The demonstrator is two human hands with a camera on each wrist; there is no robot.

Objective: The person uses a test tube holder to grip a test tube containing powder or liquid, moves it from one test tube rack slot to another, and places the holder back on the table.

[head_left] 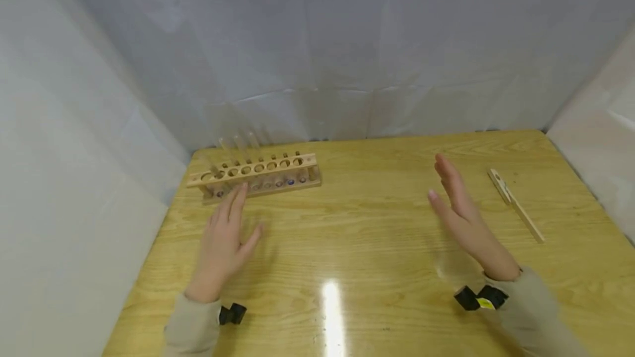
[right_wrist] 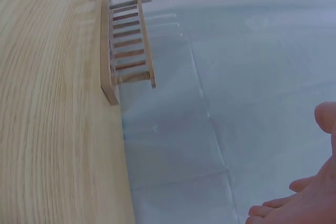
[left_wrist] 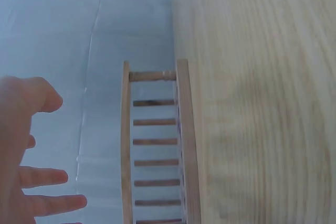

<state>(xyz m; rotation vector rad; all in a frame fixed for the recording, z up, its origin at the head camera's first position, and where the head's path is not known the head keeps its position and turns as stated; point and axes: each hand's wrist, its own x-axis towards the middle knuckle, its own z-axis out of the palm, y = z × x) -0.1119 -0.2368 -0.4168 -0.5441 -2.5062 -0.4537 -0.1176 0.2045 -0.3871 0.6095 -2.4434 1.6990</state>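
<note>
A wooden test tube rack (head_left: 253, 175) stands at the back left of the table, with several clear test tubes (head_left: 241, 147) upright towards its left end. My left hand (head_left: 223, 244) is just in front of the rack, fingers spread and holding nothing; in the head view its fingertips overlap the rack's lower edge. Over the right part of the table is my right hand (head_left: 466, 222), fingers straight, thumb apart, nothing in it. To its right lies a wooden test tube clamp (head_left: 516, 205). In the right wrist view the rack (right_wrist: 126, 40) is far from the right hand (right_wrist: 310, 192).
The wooden table (head_left: 367, 225) reaches back to a grey-white sheet (head_left: 342, 43). Pale sheets also hang at the left (head_left: 74, 153) and right sides. Both wrists carry small black cameras, the right one (head_left: 481, 297) with a yellow mark.
</note>
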